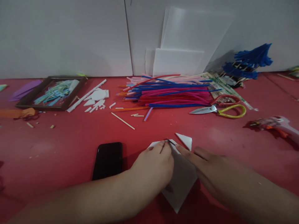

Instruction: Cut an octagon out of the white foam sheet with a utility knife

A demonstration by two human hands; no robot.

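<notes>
The left hand, fingers bunched together, and the right hand, forefinger extended, rest over the angular, flat white sheet directly beneath them (whether either clamps the thin dark strip between their fingertips cannot be told). Just beyond the right hand lies 1 white triangular piece; left of the grip, 1 black rectangular phone.

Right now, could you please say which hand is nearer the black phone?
Left. The left hand is on the white sheet, right of the black phone; the right hand is farther right, at the sheet's right edge.
</notes>
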